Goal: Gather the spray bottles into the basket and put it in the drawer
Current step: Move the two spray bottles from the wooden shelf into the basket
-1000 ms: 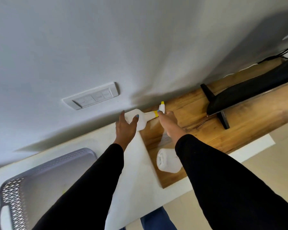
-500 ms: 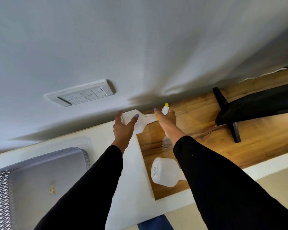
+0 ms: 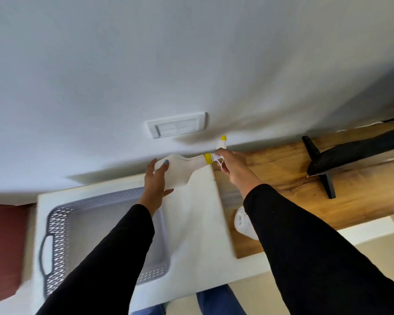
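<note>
A white spray bottle point(image 3: 180, 170) with a yellow collar and nozzle tip is held sideways above the white counter, near the wall. My left hand point(image 3: 155, 185) grips its body. My right hand point(image 3: 231, 165) grips its trigger head. A second white spray bottle point(image 3: 242, 221) lies on the wooden board, mostly hidden behind my right sleeve. The grey perforated basket point(image 3: 57, 242) sits on the counter at the lower left, partly covered by my left arm. No drawer is in view.
The white counter point(image 3: 198, 223) runs along a grey wall with a switch plate point(image 3: 176, 125). A wooden board point(image 3: 282, 178) lies to the right and carries a black stand point(image 3: 323, 164). A dark red surface point(image 3: 2, 246) borders the counter on the left.
Both hands have carried the bottle left, off the wooden board and over the white counter, closer to the basket. The view has swung left, so more of the basket shows.
</note>
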